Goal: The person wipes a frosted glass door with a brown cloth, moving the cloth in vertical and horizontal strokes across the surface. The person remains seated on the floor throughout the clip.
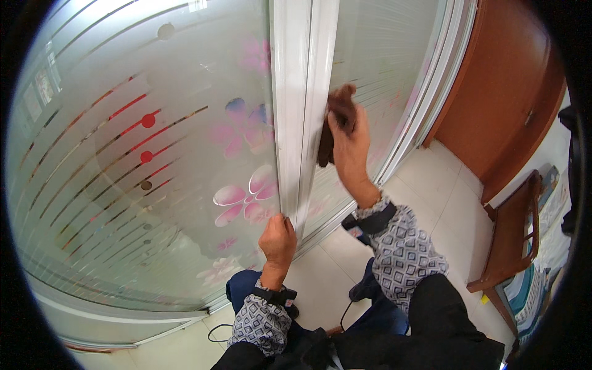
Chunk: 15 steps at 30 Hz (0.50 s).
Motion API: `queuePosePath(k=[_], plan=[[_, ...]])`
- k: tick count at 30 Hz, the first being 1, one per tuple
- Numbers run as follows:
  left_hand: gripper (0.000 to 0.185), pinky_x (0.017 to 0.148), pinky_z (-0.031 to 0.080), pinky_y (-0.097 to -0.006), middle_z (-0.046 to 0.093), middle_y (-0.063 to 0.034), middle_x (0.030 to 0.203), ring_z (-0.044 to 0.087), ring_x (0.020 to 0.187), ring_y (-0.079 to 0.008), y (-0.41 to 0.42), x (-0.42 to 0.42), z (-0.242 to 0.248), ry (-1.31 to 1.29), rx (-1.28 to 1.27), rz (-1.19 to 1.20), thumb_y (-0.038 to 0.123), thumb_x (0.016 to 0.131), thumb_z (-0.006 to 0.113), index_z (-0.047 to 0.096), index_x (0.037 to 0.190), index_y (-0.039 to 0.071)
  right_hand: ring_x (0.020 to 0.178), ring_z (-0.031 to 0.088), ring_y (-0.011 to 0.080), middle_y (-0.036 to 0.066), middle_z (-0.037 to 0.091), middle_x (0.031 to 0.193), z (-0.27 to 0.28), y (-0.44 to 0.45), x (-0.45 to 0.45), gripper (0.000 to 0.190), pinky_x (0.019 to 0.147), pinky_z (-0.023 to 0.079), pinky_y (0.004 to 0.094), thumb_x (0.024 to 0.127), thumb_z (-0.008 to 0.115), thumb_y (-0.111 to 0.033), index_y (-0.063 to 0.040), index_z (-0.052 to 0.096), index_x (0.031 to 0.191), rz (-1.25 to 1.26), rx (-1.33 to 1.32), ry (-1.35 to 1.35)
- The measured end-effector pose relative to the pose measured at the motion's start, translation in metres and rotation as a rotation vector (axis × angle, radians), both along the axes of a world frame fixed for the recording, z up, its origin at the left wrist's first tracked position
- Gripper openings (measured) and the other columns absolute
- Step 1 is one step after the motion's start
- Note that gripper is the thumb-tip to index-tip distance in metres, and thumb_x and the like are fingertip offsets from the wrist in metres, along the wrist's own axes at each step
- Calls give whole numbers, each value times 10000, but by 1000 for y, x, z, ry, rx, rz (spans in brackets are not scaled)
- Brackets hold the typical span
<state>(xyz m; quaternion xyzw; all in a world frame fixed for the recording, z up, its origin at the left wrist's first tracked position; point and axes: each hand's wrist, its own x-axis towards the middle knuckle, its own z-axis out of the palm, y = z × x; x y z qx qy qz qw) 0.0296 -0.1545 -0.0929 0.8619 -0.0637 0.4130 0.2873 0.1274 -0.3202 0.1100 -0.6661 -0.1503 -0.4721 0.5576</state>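
Note:
My right hand (351,143) holds a dark brown cloth (327,141) against the right-hand glass panel (384,60), close beside the white door frame (292,115). The cloth is bunched up, and part of it sticks out above my fingers. Lower down, my left hand (278,238) grips the edge of the white frame with bent fingers. To the left stretches a frosted glass panel (171,222) with clear curved stripes and printed pink flowers (249,199). Red and dark shapes show through the stripes.
A brown wooden door (504,88) stands at the upper right. Below it is a wooden bed end (511,236) beside folded bedding (527,296). Pale floor tiles (319,273) lie under my feet, with a thin black cable (219,330) near the left sleeve.

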Motion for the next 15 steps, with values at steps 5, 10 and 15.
queuePosePath(k=[5, 10, 15], plan=[[165, 592, 530, -430, 639, -121, 829, 669, 718, -341, 0, -1, 2, 8, -33, -2, 90, 902, 737, 613, 1009, 71, 989, 628, 348, 175, 651, 1046, 138, -3, 14, 249, 919, 493, 423, 938, 712, -100, -7, 650, 1161, -77, -85, -295], [183, 604, 536, -435, 645, -127, 843, 674, 732, -343, 1, -2, 1, 15, -24, 1, 106, 907, 738, 617, 1039, 67, 1250, 551, 390, 221, 586, 1353, 249, -6, 13, 453, 1105, 419, 437, 981, 587, -74, -8, 564, 1428, -207, -382, -610], [189, 613, 542, -432, 649, -124, 861, 676, 745, -339, -2, -1, -1, 31, -25, 7, 107, 903, 740, 619, 1043, 67, 1166, 574, 399, 226, 579, 1260, 229, 5, 21, 421, 1080, 443, 408, 967, 502, -4, 35, 579, 1378, -417, -369, -660]])
